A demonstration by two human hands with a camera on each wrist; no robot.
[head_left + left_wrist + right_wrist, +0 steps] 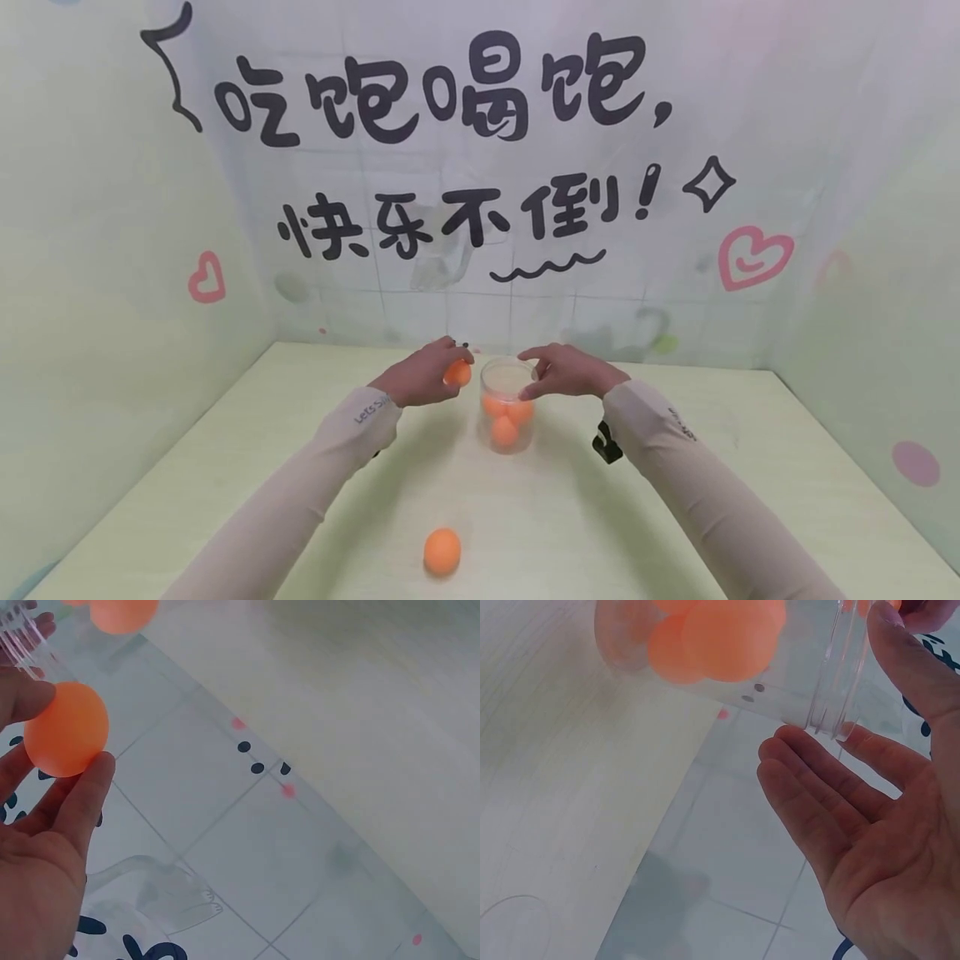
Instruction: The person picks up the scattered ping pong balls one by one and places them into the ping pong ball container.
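My left hand (422, 377) pinches an orange ball (69, 729) between thumb and fingertips, just left of a clear jar (507, 382). The jar stands upright on the table, its top open. Inside it, several orange balls (505, 432) fill the lower part. On the jar's other side, my right hand (567, 372) holds the rim between thumb and index finger. In the right wrist view its other fingers (802, 802) extend loosely beside the jar. Another orange ball (442, 551) lies on the table toward the near edge.
The pale table (225, 467) meets a printed backdrop (420, 317) close behind the jar. Printed side panels (885, 350) bound the table left and right. A black strap piece (606, 443) shows at my right wrist.
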